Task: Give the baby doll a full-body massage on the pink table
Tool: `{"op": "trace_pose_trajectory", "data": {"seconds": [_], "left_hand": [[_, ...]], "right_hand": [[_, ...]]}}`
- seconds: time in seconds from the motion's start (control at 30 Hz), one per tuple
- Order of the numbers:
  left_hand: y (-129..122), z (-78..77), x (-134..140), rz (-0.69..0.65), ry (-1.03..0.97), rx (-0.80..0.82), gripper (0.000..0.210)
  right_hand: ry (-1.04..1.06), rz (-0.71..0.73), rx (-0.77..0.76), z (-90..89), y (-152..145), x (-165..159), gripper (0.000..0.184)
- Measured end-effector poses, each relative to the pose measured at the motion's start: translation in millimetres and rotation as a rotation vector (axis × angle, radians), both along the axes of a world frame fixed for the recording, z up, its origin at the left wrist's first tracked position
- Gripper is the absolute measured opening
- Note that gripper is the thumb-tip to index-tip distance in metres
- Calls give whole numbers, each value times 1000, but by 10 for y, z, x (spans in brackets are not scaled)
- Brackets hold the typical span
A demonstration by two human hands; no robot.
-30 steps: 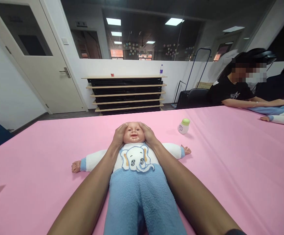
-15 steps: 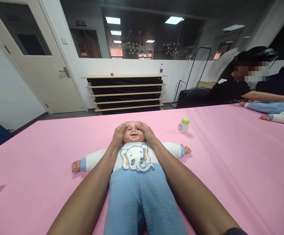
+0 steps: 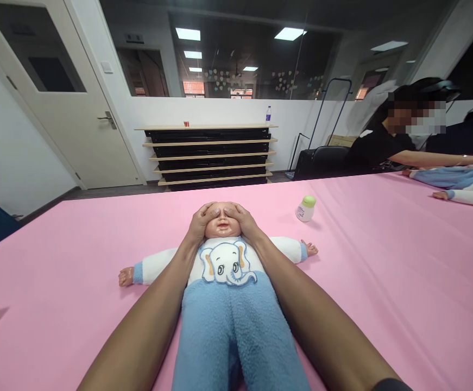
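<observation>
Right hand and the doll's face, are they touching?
Touching: the head view shows the right hand cupped against the doll's face with no gap between.

- Doll's outfit: white upper part and sleeves; light blue trousers and cuffs.
- Elephant motif on the chest: white, outlined in blue, orange-tan inside the ears, dark eyes.
- Doll's head: glossy pinkish tan.
- Table cover: uniform pink, unpatterned.
- Small bottle: white body, dark lettering, light green cap.
- Second doll's clothing, far right: light blue and white.
- Stacked shelving: black, with pale wood-toned boards.
- Cup: red.
- Water bottle: clear, purple label.
- Door: cream, dark pane.
- Co-worker's shirt: black.
</observation>
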State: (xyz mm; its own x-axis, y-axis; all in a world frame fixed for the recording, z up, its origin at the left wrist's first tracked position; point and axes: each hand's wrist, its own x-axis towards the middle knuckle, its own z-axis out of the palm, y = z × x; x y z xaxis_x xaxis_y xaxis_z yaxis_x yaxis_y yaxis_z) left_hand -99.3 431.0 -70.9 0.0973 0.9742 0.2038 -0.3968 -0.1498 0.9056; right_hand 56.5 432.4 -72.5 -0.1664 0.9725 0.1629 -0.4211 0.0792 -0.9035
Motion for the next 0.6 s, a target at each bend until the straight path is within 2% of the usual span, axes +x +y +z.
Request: {"op": "trace_pose_trajectory", "data": {"seconds": [0.4, 0.6], "left_hand": [[-53, 56, 16, 13, -48, -9, 47], [-32, 26, 21, 61, -47, 9, 49]], "right_hand": [[26, 2, 34, 22, 7, -2, 42], [64, -19, 26, -7, 45, -23, 39]]}}
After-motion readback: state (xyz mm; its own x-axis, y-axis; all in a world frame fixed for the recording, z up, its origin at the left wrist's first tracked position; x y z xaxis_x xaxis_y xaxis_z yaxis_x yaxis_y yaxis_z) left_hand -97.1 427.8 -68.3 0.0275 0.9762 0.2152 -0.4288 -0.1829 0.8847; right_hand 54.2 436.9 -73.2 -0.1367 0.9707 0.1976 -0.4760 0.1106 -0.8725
